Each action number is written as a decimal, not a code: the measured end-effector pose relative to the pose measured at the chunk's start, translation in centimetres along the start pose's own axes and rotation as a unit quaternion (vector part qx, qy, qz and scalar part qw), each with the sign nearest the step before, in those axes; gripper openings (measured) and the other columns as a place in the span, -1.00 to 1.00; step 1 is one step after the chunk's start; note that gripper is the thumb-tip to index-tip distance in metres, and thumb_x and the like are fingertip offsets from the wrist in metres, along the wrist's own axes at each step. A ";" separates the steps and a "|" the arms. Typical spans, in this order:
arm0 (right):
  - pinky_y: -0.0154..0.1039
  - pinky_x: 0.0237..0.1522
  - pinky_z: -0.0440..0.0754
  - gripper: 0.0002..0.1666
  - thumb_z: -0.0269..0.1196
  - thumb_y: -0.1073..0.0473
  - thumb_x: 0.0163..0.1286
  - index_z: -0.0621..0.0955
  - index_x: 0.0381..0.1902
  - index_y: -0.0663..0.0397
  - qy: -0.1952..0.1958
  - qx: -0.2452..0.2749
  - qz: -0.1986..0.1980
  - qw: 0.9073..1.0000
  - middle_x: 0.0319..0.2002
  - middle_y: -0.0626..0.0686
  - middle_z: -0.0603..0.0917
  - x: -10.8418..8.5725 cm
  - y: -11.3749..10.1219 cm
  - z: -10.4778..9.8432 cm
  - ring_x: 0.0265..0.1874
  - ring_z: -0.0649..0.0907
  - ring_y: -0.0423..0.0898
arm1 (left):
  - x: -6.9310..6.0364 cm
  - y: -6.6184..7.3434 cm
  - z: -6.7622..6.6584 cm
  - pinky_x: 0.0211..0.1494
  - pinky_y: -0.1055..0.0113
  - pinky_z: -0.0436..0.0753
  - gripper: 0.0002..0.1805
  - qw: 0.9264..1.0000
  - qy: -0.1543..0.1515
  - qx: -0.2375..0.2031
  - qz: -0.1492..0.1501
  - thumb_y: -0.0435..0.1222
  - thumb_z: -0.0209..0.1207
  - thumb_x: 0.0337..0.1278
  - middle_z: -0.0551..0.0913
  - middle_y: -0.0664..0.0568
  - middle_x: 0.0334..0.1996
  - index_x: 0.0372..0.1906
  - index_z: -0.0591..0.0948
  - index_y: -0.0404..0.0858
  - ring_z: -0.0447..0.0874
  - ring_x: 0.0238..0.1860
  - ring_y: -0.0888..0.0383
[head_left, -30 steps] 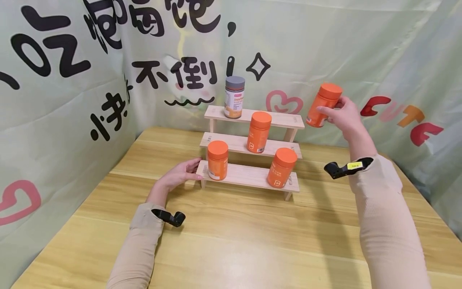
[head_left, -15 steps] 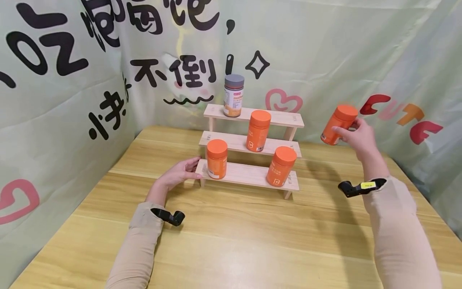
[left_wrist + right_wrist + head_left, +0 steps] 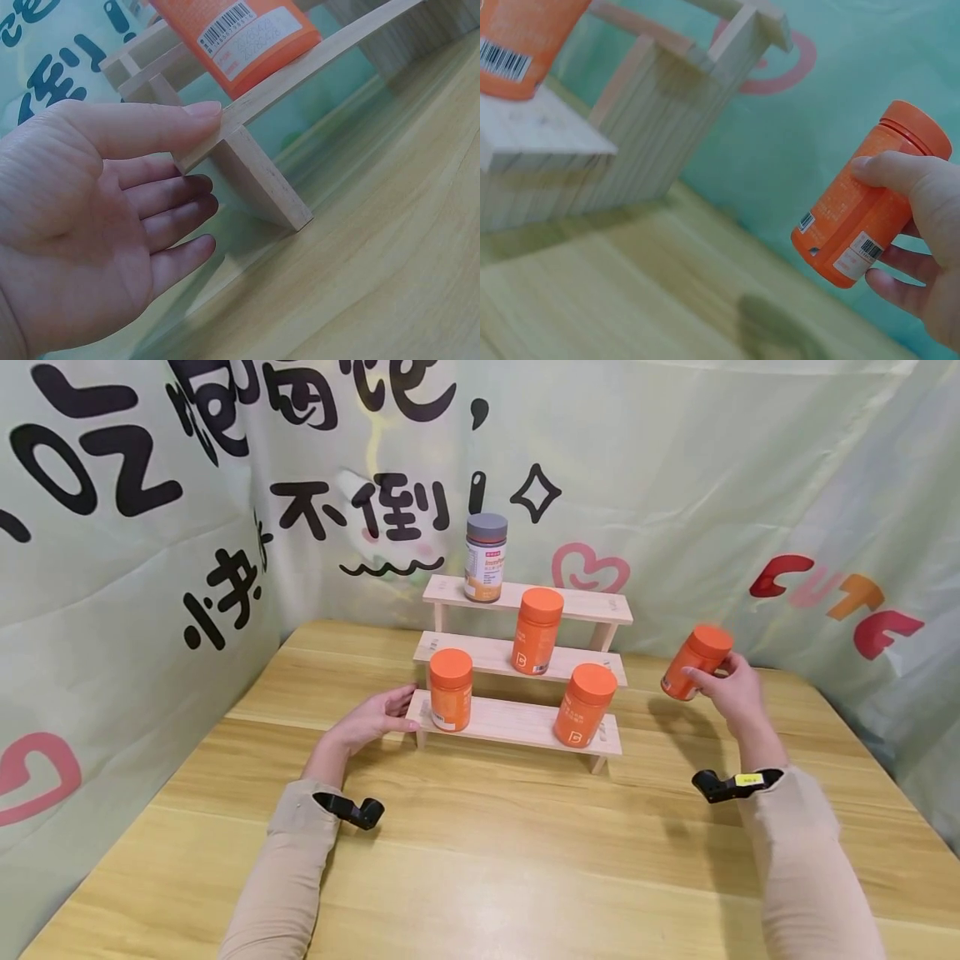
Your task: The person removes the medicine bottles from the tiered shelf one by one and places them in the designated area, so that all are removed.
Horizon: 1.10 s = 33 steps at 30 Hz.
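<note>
Far L: touching end of rack's [image 3: 510,721] bottom shelf w/ L hand [image 3: 372,721], fingers relaxed, not clasped round the wood. To R of rack, well apart: holding orange btl [image 3: 687,665] aloft over table [image 3: 480,860], pinched betw. thumb & fingers of R hand [image 3: 738,689] — so just L of that palm, far from L hand. Tilted on long axis, cap up & R, base down & L. In L wrist view only: lower fingers seen below shelf level. In R wrist view only: barcodes near held btl's base.
</note>
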State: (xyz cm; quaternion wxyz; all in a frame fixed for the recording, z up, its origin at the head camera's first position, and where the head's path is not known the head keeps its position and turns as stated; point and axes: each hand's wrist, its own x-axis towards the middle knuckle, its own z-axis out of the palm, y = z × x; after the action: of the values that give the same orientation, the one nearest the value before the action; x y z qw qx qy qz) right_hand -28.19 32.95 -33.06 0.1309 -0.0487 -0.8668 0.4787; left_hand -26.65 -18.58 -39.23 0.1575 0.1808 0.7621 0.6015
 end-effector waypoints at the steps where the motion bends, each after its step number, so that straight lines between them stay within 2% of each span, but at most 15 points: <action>1: -0.61 -0.38 0.50 -0.29 0.24 0.00 0.25 0.27 0.18 0.33 0.001 -0.002 -0.001 1.000 -0.18 -0.13 0.40 -0.1 0.3 0.2 -0.30 0.41 -0.38 | 0.0 0.0 0.0 0.41 0.04 -0.02 -0.09 1.000 0.000 0.000 0.000 -0.39 0.21 0.06 -0.08 -0.28 0.42 0.41 -0.08 -0.47 -0.08 0.40 -0.15; 5: -0.58 -0.38 0.50 -0.27 0.23 0.03 0.26 0.26 0.20 0.39 0.000 -0.014 0.004 1.000 -0.11 0.02 0.41 -0.4 1.2 0.9 -0.32 0.40 -0.35 | -0.1 0.1 0.0 0.41 0.04 -0.01 -0.09 1.000 0.001 0.001 -0.002 -0.39 0.21 0.07 -0.08 -0.28 0.42 0.41 -0.08 -0.47 -0.08 0.40 -0.16; 11: -0.37 -0.19 0.38 -0.24 0.22 -0.05 0.26 0.28 0.22 0.37 0.001 -0.048 0.016 0.999 0.05 0.25 0.41 -0.5 2.4 1.8 -0.14 0.41 -0.12 | -0.1 0.3 0.1 0.41 0.04 -0.02 -0.10 1.000 0.001 0.002 -0.003 -0.39 0.21 0.07 -0.09 -0.28 0.42 0.41 -0.08 -0.47 -0.08 0.40 -0.16; 15: -0.33 -0.15 0.37 -0.24 0.23 -0.04 0.25 0.29 0.22 0.36 0.004 -0.046 0.020 0.999 0.07 0.24 0.41 -0.4 3.0 2.2 -0.09 0.41 -0.07 | -0.1 0.3 0.0 0.41 0.03 -0.01 -0.10 1.000 -0.001 0.006 -0.001 -0.39 0.20 0.07 -0.08 -0.30 0.42 0.40 -0.08 -0.48 -0.08 0.40 -0.17; 21: -0.46 -0.21 0.39 -0.22 0.25 -0.02 0.24 0.28 0.23 0.36 0.004 -0.040 0.019 0.999 0.11 0.29 0.41 -0.3 3.3 2.5 -0.13 0.42 -0.18 | -0.1 0.2 -0.1 0.41 0.02 -0.01 -0.10 1.000 -0.002 0.008 -0.001 -0.38 0.20 0.08 -0.08 -0.30 0.42 0.41 -0.08 -0.48 -0.08 0.40 -0.18; 28: -0.58 -0.30 0.46 -0.20 0.26 0.00 0.23 0.25 0.27 0.33 0.008 -0.010 0.039 0.999 0.06 0.14 0.39 -0.6 3.4 2.8 -0.16 0.41 -0.25 | -0.1 0.3 -0.1 0.41 0.05 -0.01 -0.10 1.000 0.002 0.007 -0.004 -0.38 0.22 0.07 -0.07 -0.27 0.42 0.41 -0.06 -0.46 -0.08 0.40 -0.15; 33: -0.57 -0.30 0.44 -0.21 0.26 0.01 0.24 0.26 0.26 0.34 0.000 -0.011 0.024 1.000 0.06 0.17 0.41 -0.7 3.5 2.7 -0.18 0.41 -0.28 | -0.2 0.4 0.0 0.41 0.06 -0.02 -0.10 1.000 0.003 0.010 -0.007 -0.38 0.22 0.06 -0.08 -0.26 0.42 0.41 -0.05 -0.46 -0.09 0.40 -0.15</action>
State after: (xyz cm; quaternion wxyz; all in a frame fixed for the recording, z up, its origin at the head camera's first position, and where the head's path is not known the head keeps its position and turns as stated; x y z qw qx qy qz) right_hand -28.40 32.51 -37.53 0.1188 -0.0706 -0.8706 0.4723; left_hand -26.44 -18.59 -38.85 0.1574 0.1751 0.7696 0.5936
